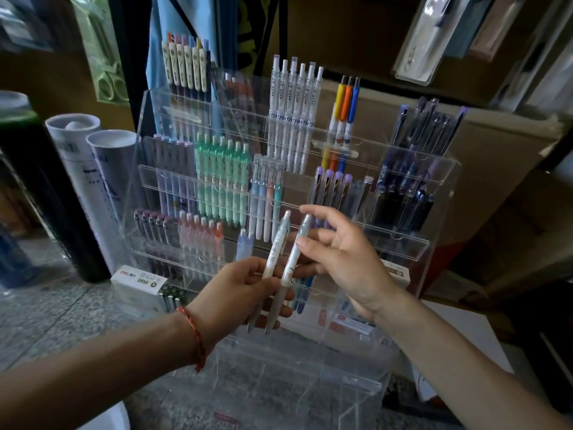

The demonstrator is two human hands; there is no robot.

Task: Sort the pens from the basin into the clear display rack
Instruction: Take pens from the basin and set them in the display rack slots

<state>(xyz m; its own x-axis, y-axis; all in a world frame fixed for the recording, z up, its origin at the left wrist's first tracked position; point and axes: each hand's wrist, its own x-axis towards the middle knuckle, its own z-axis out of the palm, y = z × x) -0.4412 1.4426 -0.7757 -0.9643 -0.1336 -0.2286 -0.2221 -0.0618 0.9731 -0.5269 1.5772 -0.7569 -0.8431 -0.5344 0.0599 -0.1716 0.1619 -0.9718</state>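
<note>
Left hand [245, 290]: fingers curled round the lower barrels of two pens [277, 243], pale and translucent, held side by side, tilted, tips down. A red cord bracelet [195, 333] circles its wrist.

Right hand [344, 262]: thumb and forefinger pinch the upper part of the right pen [292, 262]; the remaining fingers are loosely bent and touch nothing.

Both forearms rise from below and meet in front of the clear display rack [412, 243], which stands on the speckled bench [62, 305] just behind the hands. Above the hands, the rack holds six white pens [294, 97] and three coloured pens [344, 103]. Two white tubes [93, 156] stand left of the left hand.
</note>
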